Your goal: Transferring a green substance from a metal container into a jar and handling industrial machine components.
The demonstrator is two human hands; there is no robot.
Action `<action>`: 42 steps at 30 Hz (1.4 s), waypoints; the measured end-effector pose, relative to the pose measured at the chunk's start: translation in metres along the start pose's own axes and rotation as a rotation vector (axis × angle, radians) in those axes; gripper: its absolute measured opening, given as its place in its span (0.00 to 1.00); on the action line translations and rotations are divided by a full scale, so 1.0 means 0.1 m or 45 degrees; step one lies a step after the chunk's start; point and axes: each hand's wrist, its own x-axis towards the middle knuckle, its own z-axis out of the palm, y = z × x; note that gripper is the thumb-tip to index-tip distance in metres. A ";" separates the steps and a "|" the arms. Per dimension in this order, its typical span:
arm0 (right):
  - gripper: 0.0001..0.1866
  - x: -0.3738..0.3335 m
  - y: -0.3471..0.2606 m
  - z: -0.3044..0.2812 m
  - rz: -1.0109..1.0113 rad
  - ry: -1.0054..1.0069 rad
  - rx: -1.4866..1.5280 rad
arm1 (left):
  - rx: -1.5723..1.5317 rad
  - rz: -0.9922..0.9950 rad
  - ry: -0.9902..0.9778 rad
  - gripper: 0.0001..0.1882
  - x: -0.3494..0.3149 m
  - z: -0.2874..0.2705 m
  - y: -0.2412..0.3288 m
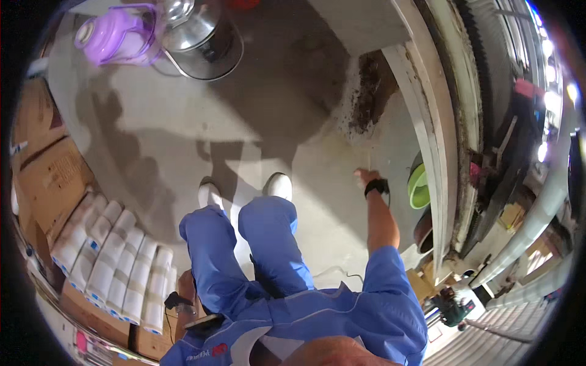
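My right hand point(365, 177) reaches forward over the grey floor, with a black band point(377, 186) round its wrist. Its fingers look curled in; anything in them is too small to make out. Nearest to it on the right is a light green basin point(419, 186), partly behind a pale upright panel. My left hand point(187, 284) hangs low beside my left thigh, its fingers mostly hidden. Another black band point(177, 301) sits at that wrist, with a dark cord hanging from it. White wrapped rolls point(125, 262) lie just left of that hand.
A purple jug point(119, 38) and a shiny metal pot point(194, 30) stand at the far left. Cardboard boxes point(52, 177) line the left side. On the right, the pale panel point(421, 116) borders the floor point(329, 207). Another person point(453, 308) shows at lower right.
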 end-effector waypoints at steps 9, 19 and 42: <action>0.18 -0.22 0.29 -0.56 -0.356 -0.449 0.230 | -0.162 -0.068 -0.108 0.13 -0.89 0.41 0.97; 0.23 -3.62 -1.30 -1.04 -0.976 -0.845 1.234 | -0.005 0.632 -0.098 0.23 -1.22 0.39 3.82; 0.38 -5.23 -4.34 -1.25 -1.305 -0.898 1.043 | -0.322 0.495 -0.505 0.17 -0.23 -1.19 5.87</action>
